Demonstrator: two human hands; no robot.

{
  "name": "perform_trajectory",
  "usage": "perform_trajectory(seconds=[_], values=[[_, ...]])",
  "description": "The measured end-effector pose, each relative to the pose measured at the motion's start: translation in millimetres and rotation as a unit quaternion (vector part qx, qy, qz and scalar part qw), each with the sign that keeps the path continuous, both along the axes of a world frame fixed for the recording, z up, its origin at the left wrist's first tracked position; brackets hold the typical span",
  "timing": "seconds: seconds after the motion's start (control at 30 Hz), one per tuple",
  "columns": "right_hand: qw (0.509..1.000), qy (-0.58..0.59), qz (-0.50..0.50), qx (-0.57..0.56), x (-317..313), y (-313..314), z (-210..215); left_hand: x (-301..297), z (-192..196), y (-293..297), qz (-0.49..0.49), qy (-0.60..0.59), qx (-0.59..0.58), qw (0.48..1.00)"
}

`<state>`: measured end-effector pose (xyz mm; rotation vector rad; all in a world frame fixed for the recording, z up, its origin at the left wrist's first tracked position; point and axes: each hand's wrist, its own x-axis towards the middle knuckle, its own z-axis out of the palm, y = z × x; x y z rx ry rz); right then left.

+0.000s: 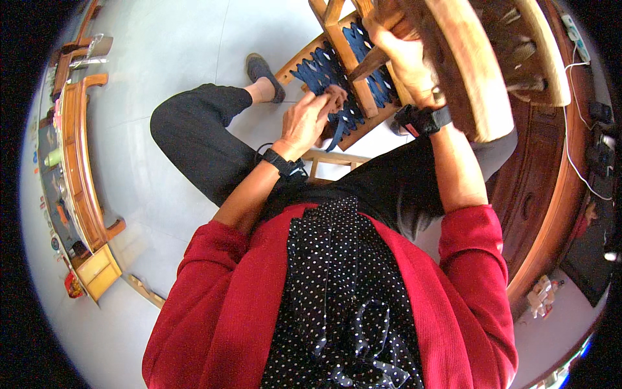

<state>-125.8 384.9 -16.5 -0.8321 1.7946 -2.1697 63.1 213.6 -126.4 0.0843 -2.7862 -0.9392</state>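
Seated, wooden stool [363, 84] tipped across lap, seat of woven blue strap [324, 68] facing up. Left hand [310, 117] pinched shut on loose strap end [337, 129] at near edge of weave. Right hand [408, 61] closed round stool rail, steadying frame. Second stool [479, 58] close at right, partly covering right wrist. For clean weave, judged best: keep strap flat, untwisted; pull snug against neighbouring row; hold frame firm with right hand while tensioning.

A long wooden bench [81, 168] curves along the frame's left; a dark carved wooden cabinet [544, 194] stands right, white cable [573, 155] trailing over it.
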Motion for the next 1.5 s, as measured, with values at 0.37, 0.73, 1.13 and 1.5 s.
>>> perform_trajectory(seconds=[0.37,0.73,1.13,1.5], values=[[1.000,-0.005,0.003,0.003,-0.6,-7.0,-2.5,-34.4,37.8,65.8,-0.020,-0.033,0.071,0.997],[1.000,0.001,-0.007,-0.004,0.9,-3.9,0.8,-36.1,12.6,49.1,-0.046,0.006,0.068,0.997],[1.000,0.012,-0.019,0.000,-5.6,-8.9,-9.4,-37.3,20.9,45.3,-0.077,0.068,-0.023,0.994],[0.999,0.011,-0.030,0.020,4.4,-2.3,2.3,-15.2,36.2,30.7,-0.046,-0.011,-0.075,0.996]])
